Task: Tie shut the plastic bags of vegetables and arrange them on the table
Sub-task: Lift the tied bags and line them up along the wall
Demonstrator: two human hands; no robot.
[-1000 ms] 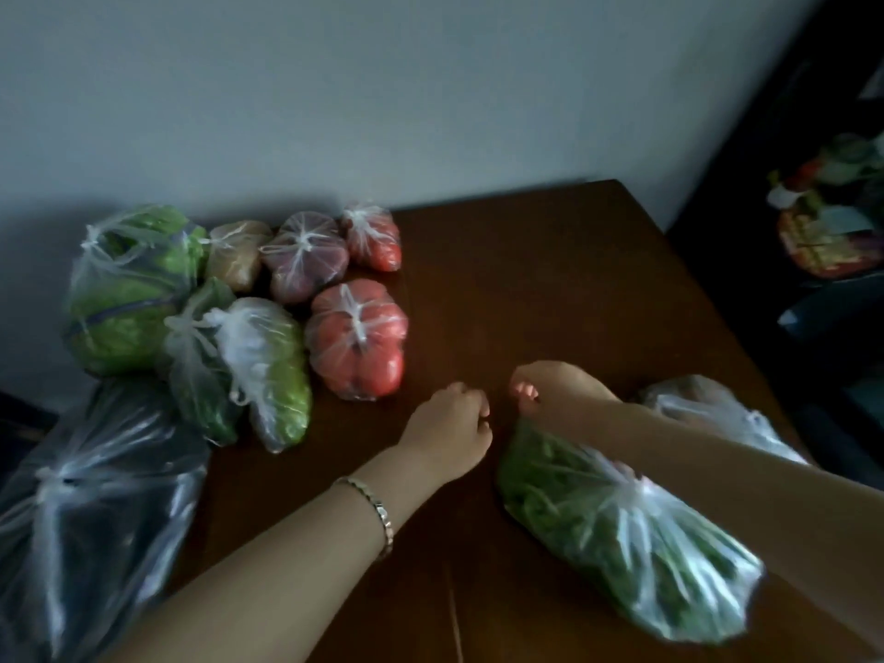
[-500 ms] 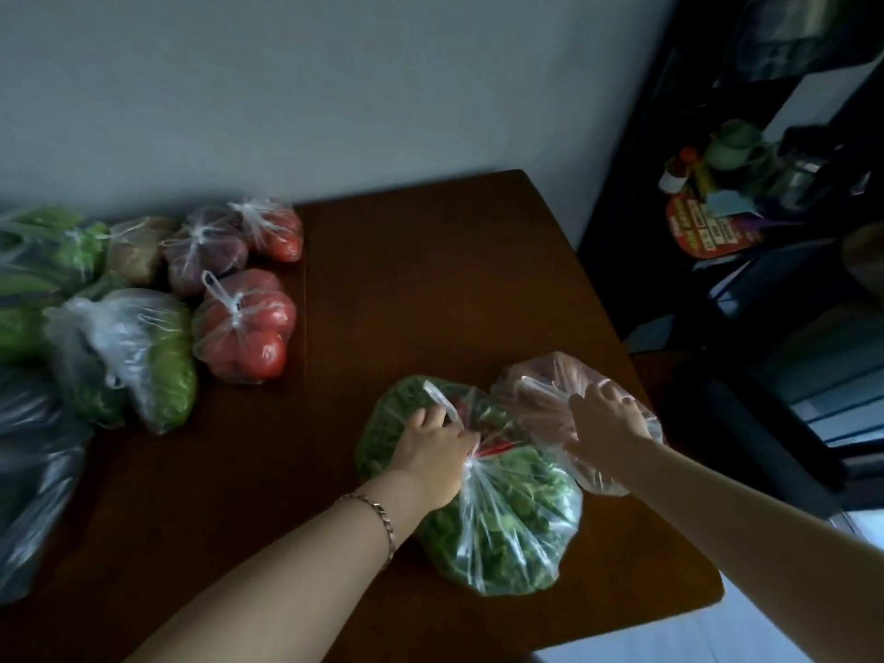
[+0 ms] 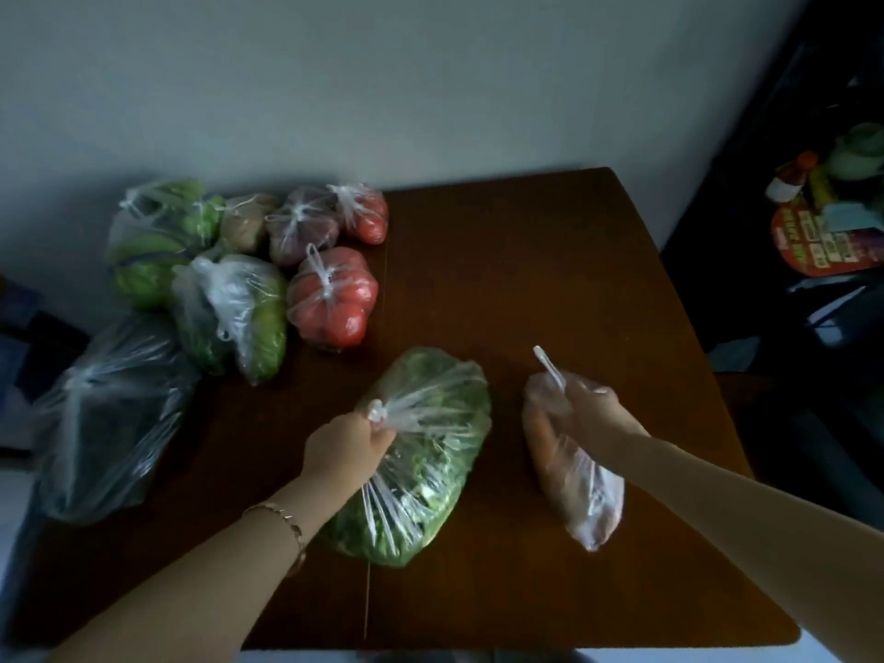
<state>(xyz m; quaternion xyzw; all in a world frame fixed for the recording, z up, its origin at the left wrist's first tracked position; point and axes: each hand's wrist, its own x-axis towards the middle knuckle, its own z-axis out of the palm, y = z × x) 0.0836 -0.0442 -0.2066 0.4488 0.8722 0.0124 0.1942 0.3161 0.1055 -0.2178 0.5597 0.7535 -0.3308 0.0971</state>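
Two clear plastic bags sit near the front of the dark brown wooden table [image 3: 550, 260], each gripped by one hand. The larger clear bag of leafy greens [image 3: 421, 471] lies on its side at the table's middle, and the left hand [image 3: 347, 452] is clenched around its gathered, knotted neck, pulling the film into tight pleats. A thin metal bracelet [image 3: 282, 516] circles that wrist. Just to the right, apart from the greens, the smaller clear bag of pale, pinkish contents [image 3: 574, 490] lies lengthwise on the wood; what is inside is too blurred to name. The right hand [image 3: 593, 413] is closed around its upper end, with a twisted white strip of plastic sticking up past the fingers.

Further back on the left, tied bags are clustered against the grey wall [image 3: 382, 88]: a bag of red tomatoes [image 3: 335, 299] nearest the greens, a bag of green vegetables [image 3: 239, 313] beside it, a purplish bag [image 3: 301, 222], a second red bag [image 3: 363, 212], a brownish bag [image 3: 244, 222] and a big bag of light green leaves [image 3: 153, 241]. A large bag of dark contents [image 3: 105, 413] rests at the table's left edge.
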